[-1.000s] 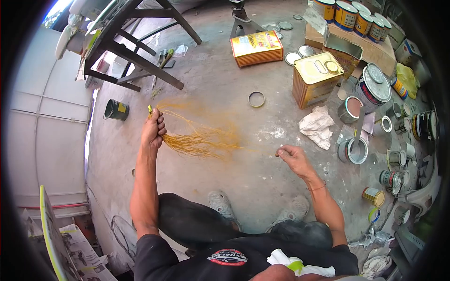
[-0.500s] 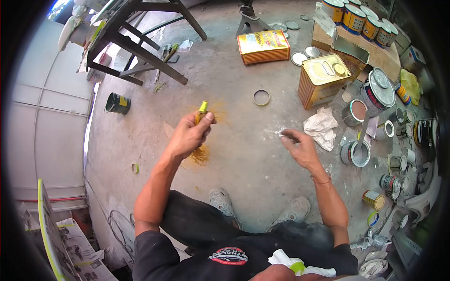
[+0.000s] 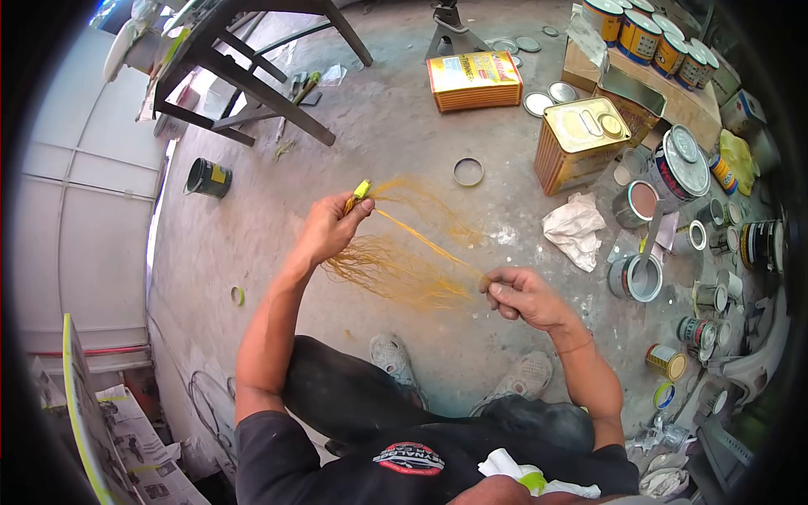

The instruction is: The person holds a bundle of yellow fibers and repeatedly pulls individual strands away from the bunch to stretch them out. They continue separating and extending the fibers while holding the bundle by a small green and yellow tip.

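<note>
My left hand (image 3: pixel 333 225) is closed around the end of a bundle of thin yellow-orange strands (image 3: pixel 391 268). Bright yellow-green tape (image 3: pixel 363 188) wraps the bundle's end and sticks up above my thumb. Loose strands fan out to the right, over the floor. A few of them run taut in a narrow line to my right hand (image 3: pixel 523 296), which pinches their tips between thumb and fingers. The exact material of the strands cannot be made out.
Paint cans (image 3: pixel 637 276) and a crumpled white cloth (image 3: pixel 574 231) stand or lie on the right. A square metal tin (image 3: pixel 581 139) and a thinner tin (image 3: pixel 475 82) are farther back. A dark stand (image 3: pixel 278 101) and a black can (image 3: pixel 209 178) are on the left.
My right hand has moved left and down and now pinches the strand tips. The strands, which hung below my left hand, now spread out to the right.
</note>
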A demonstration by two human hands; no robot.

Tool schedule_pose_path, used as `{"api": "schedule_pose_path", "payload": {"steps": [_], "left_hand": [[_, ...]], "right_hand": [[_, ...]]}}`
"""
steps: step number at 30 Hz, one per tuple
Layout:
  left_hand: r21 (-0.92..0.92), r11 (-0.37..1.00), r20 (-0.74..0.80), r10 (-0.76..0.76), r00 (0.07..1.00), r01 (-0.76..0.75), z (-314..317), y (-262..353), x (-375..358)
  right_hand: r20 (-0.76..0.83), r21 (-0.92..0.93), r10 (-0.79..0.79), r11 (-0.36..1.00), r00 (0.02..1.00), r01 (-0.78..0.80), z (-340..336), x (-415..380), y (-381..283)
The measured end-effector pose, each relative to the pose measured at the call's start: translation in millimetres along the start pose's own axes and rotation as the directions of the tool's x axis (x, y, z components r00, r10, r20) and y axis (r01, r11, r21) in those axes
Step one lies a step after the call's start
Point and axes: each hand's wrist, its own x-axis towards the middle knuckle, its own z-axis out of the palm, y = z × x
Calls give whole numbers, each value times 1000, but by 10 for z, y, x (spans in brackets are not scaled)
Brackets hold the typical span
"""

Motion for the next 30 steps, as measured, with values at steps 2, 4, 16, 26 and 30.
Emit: {"api": "schedule_pose_path", "payload": {"steps": [2,4,16,26,30], "left_hand": [[43,997,-4,65,998,-65,63,58,-39],[-10,1000,121,-6,993,8,-104,101,-45],[242,969,261,-28,965,-37,-126,-28,-98],[-98,981,2,-168,986,168,-178,-379,90],[186,982,-109,-4,994,24,-274,-332,15]], "right_hand": [[-20,-130,-98,987,995,94,-82,-87,12],[-54,-126,-371,924,927,362,-58,-181,-45],[-77,-592,97,796,992,-123,-114,-284,-275],[-156,158,-332,921,930,355,-52,-145,-123],[-61,-808,-93,589,994,5,24,-267,-305]]}}
